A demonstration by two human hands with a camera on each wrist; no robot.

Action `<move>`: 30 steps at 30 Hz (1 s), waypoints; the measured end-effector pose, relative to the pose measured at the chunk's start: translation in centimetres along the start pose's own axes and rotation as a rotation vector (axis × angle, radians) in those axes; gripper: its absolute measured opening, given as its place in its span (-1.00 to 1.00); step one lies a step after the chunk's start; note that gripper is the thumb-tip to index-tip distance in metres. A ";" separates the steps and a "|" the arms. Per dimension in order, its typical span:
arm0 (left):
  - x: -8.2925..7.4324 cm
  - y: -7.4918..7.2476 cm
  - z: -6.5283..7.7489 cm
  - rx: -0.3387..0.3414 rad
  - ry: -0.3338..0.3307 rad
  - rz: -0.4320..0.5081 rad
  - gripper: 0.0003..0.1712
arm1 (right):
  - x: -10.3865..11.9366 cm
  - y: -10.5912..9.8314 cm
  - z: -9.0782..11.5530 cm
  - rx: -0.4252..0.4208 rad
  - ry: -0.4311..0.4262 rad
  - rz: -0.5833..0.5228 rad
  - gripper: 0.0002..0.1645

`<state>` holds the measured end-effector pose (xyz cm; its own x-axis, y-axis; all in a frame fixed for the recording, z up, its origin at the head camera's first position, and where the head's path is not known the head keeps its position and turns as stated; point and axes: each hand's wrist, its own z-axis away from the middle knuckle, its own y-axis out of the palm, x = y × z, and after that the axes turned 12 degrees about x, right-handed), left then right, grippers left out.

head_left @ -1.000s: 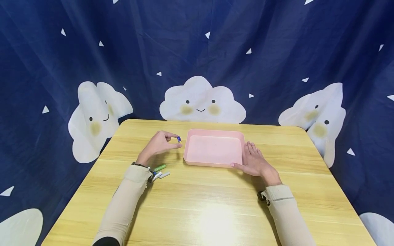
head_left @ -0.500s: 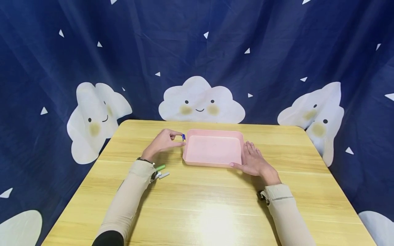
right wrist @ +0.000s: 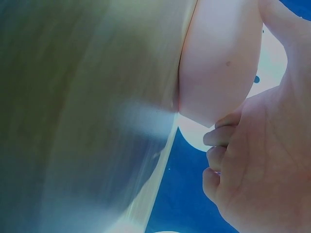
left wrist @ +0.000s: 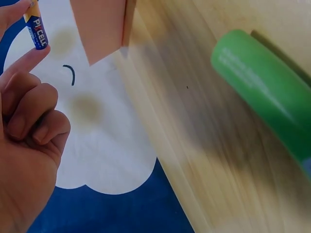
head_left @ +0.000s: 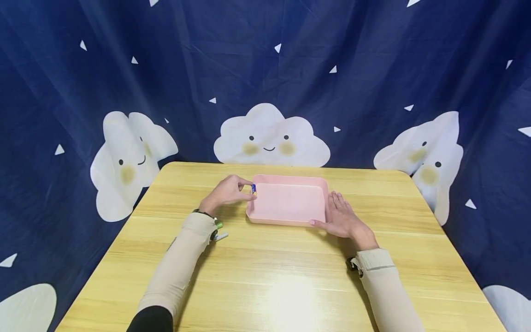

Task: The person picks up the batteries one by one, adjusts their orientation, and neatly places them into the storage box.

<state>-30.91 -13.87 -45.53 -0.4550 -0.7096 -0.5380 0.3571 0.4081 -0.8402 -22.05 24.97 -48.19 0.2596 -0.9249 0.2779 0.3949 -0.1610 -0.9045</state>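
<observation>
A small blue and yellow battery point(head_left: 254, 189) is pinched by its ends between thumb and index finger of my left hand point(head_left: 229, 190), at the left rim of a shallow pink tray point(head_left: 286, 223). In the left wrist view the battery point(left wrist: 37, 29) shows "PKCELL" lettering, and the other fingers of the left hand point(left wrist: 34, 111) are curled into the palm. My right hand point(head_left: 343, 216) rests against the tray's right side with straight fingers, its thumb at the near right corner. The right wrist view shows that hand point(right wrist: 262, 145) beside the tray wall point(right wrist: 218, 63).
Beside my left wrist lie a green cylinder point(head_left: 219, 225) and a pale grey one point(head_left: 221, 236), partly covered by the sleeve. The green cylinder point(left wrist: 262, 92) looms large in the left wrist view. A dark blue curtain point(head_left: 356, 92) hangs behind the wooden table point(head_left: 257, 276).
My left hand has moved right with the battery, from beside the tray to its left rim. The forearm now hides more of the cylinders. My right hand stays in place.
</observation>
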 end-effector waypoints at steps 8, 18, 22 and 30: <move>0.1 0.6 -0.7 0.059 -0.047 -0.100 -0.31 | 0.2 0.0 0.2 0.006 -0.002 -0.012 0.44; 0.3 1.2 -1.5 0.114 -0.081 -0.225 -0.33 | 0.2 0.0 0.4 0.005 -0.001 -0.027 0.44; 0.4 1.3 -1.6 0.136 -0.086 -0.242 -0.38 | 0.2 -0.1 0.4 0.012 -0.005 -0.028 0.43; 0.5 1.4 -1.9 0.140 -0.107 -0.287 -0.37 | 0.1 0.0 0.2 0.014 0.000 -0.019 0.44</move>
<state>-32.15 -12.57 -47.06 -0.4678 -0.8433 -0.2645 0.3386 0.1054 -0.9350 -21.82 24.99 -48.10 0.2522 -0.9215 0.2953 0.4122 -0.1738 -0.8944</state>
